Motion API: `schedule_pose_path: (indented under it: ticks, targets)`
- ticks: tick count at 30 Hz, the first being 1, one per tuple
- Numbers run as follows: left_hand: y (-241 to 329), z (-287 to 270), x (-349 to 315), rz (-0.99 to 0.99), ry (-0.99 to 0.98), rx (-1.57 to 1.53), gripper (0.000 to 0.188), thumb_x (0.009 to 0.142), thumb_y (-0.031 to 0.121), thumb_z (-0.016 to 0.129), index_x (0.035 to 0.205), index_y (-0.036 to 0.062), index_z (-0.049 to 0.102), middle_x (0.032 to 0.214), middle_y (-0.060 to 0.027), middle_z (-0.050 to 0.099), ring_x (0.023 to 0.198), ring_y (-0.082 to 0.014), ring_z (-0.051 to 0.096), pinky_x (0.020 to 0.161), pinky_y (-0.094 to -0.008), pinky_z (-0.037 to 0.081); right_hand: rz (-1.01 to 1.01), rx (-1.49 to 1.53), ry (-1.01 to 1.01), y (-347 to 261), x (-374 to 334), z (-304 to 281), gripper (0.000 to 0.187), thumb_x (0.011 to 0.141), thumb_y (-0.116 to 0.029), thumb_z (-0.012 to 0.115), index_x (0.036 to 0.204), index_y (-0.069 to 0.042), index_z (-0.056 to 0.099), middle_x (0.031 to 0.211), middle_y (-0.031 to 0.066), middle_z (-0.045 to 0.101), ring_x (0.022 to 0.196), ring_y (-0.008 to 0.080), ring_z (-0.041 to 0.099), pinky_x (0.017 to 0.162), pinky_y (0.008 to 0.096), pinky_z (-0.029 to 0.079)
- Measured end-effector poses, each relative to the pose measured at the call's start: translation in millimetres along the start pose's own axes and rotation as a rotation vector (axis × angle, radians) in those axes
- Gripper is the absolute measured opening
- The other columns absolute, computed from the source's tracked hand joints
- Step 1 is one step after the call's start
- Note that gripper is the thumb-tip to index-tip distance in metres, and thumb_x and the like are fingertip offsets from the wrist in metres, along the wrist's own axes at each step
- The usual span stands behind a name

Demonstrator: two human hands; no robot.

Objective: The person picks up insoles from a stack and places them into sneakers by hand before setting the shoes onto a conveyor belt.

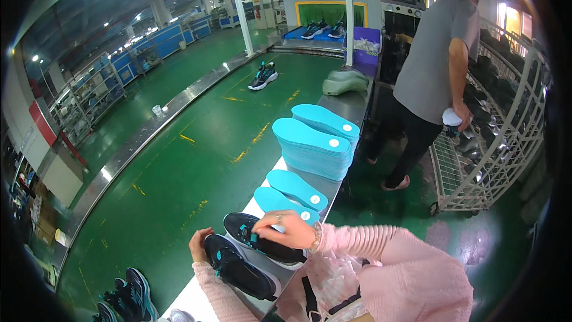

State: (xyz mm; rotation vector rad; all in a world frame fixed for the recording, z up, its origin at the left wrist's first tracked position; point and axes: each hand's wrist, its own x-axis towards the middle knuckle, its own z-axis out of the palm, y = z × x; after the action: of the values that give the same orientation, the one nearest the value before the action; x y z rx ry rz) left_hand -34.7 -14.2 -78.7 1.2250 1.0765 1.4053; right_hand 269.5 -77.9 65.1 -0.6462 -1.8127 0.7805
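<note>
Two black sneakers with teal details and white soles lie side by side on the bench in front of me. My left hand [200, 244] curls against the outer side of the left sneaker [241, 268], near its upper end; its thumb is mostly hidden. My right hand [286, 229] is over the right sneaker [238, 225], fingertips pinched at its teal lace area and covering part of the upper. Just beyond the right hand, two teal insoles [296, 188] with white round stickers lie flat.
Tall stacks of teal insoles [313, 149] stand farther along the metal ledge, before grey-green shoe-shaped forms [345, 82]. The green conveyor [196, 167] carries a sneaker [263, 76] far off and several sneakers [138, 292] at lower left. To the right, a person [438, 65] stands by a white wire cart [456, 185].
</note>
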Motion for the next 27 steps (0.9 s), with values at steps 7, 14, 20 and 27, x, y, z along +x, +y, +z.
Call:
schedule_pose_path:
  ticks: [7, 14, 20, 27]
  targets:
    - [4.6, 2.6, -1.8, -0.147, 0.281, -0.267, 0.029, 0.084, 0.023, 0.045, 0.091, -0.0037, 0.053, 0.088, -0.0148, 0.058, 0.081, -0.027, 0.058, 0.071, -0.0339, 0.048, 0.354, 0.134, 0.249, 66.5, -55.4, 23.9, 0.023, 0.087, -0.013, 0.042, 0.104, -0.002, 0.053, 0.098, 0.008, 0.056, 0.09, 0.0144, 0.051, 0.08, 0.0255, 0.039]
    - [-0.6, 6.4, 1.2, -0.11, 0.141, -0.179, 0.035, 0.085, 0.025, 0.042, 0.101, -0.0056, 0.049, 0.09, -0.0181, 0.057, 0.083, -0.027, 0.058, 0.072, -0.0338, 0.049, 0.374, 0.475, -0.101, 85.9, -66.8, 28.5, 0.03, 0.086, -0.012, 0.041, 0.114, -0.001, 0.045, 0.116, 0.0081, 0.043, 0.109, 0.0147, 0.039, 0.093, 0.0257, 0.029]
    - [27.7, 7.1, -7.2, -0.217, -0.062, -0.002, 0.041, 0.087, 0.03, 0.037, 0.107, -0.003, 0.048, 0.087, -0.0209, 0.06, 0.079, -0.0255, 0.059, 0.07, -0.0281, 0.048, 0.471, 0.592, -0.052, 90.3, -67.8, 34.5, 0.025, 0.083, -0.007, 0.045, 0.107, 0.0, 0.048, 0.118, 0.0085, 0.044, 0.109, 0.0148, 0.04, 0.091, 0.0293, 0.033]
    - [32.4, -10.5, -18.7, -0.401, -0.08, -0.133, 0.043, 0.087, 0.033, 0.035, 0.11, -0.0012, 0.046, 0.089, -0.0198, 0.06, 0.08, -0.0251, 0.06, 0.068, -0.0294, 0.048, 0.249, -0.143, -0.478, 65.7, -11.8, -0.2, 0.031, 0.08, -0.019, 0.051, 0.108, -0.005, 0.05, 0.103, 0.0107, 0.054, 0.09, 0.0223, 0.054, 0.079, 0.0302, 0.042]
